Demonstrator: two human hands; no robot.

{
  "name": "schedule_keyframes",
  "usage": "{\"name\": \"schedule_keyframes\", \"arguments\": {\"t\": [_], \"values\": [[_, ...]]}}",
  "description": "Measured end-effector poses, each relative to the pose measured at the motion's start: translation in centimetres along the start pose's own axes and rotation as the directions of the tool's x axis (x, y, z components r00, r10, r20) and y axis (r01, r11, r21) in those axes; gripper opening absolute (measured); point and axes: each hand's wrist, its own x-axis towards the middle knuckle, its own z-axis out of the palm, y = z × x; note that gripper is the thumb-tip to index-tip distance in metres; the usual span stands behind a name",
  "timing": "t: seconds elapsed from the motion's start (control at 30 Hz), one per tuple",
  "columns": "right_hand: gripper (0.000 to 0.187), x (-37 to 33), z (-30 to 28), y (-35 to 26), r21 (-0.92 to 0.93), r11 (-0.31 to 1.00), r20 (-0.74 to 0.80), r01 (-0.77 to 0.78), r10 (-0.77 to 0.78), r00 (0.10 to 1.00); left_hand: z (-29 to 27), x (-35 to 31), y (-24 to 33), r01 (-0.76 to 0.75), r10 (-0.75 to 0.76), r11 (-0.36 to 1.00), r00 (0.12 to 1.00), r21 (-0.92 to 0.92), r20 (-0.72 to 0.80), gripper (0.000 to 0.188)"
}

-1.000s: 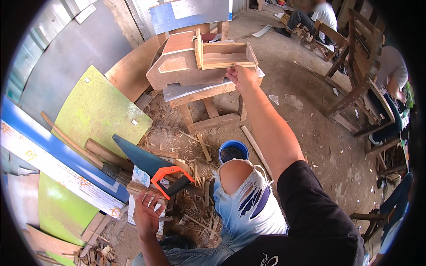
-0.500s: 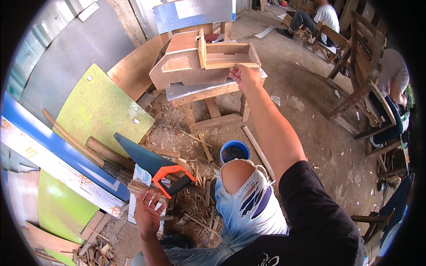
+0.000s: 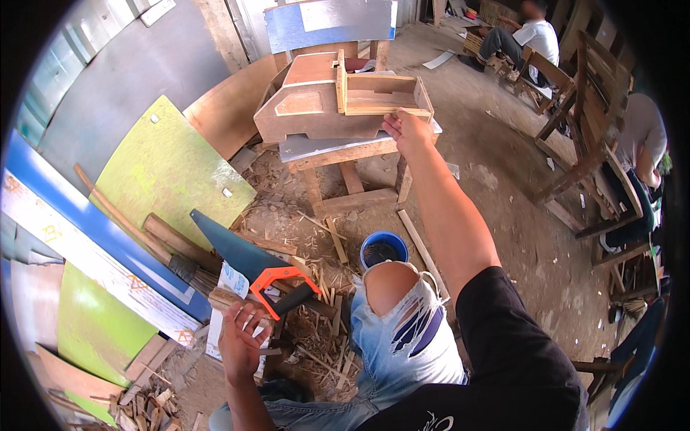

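A wooden toy truck (image 3: pixel 305 122) stands on a small wooden stool with a grey top (image 3: pixel 309 149). Its body has a closed cab part at the left and an open box bed at the right. My right hand (image 3: pixel 408 131) reaches out to the bed's near side, its fingers bent against the lower rim; some fingertips are hidden. Low at the left, my left hand (image 3: pixel 241 345) is palm up with fingers spread, holding nothing. It is beside a wood block (image 3: pixel 224 298) and a handsaw with an orange and black handle (image 3: pixel 282 287).
A blue bucket (image 3: pixel 384 248) stands by my knee, among wood scraps and shavings (image 3: pixel 334 316). Yellow-green boards (image 3: pixel 169 169) lean at the left. A chair (image 3: pixel 330 21) is behind the truck. Wooden chair frames (image 3: pixel 586 136) and two people are at the right and far right.
The whole view has shifted slightly, so the truck and stool appear further right and lower. My right hand stays at the truck bed's rim, and my left hand has hardly moved.
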Motion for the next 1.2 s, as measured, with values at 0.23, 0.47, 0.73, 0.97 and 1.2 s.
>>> {"name": "schedule_keyframes", "arguments": {"t": [0.23, 0.47, 0.73, 0.97, 1.2], "values": [[0.024, 0.4, -1.6, 0.3, -0.022, 0.997, 0.067, 0.068, -0.066, 0.996, 0.0, -0.1, 0.2, -0.007, 0.007, 1.000, 1.000, -0.004, -0.002, 0.050], [0.024, 1.7, -4.8, -4.2, -0.112, 0.977, 0.040, 0.180, -0.176, 0.983, 0.1, -0.3, 0.5, -0.021, 0.021, 1.000, 1.000, 0.011, -0.023, 0.050], [0.062, 7.6, -3.3, -8.6, -0.944, 0.126, 0.233, 0.306, -0.403, 0.885, -0.4, -0.4, 0.8, -0.010, 0.012, 0.996, 1.000, 0.083, -0.018, 0.048], [0.014, 10.8, -1.5, -8.9, -0.982, 0.183, 0.068, 0.055, 0.069, 0.995, -0.4, -0.4, 1.1, -0.060, 0.065, 0.979, 0.998, 0.196, -0.021, 0.045], [0.005, 9.8, -1.7, -8.6, -0.899, 0.431, 0.092, 0.081, 0.005, 0.996, 1.0, -0.2, 1.5, -0.120, 0.104, 0.944, 0.992, 0.306, 0.067, 0.044]]}}
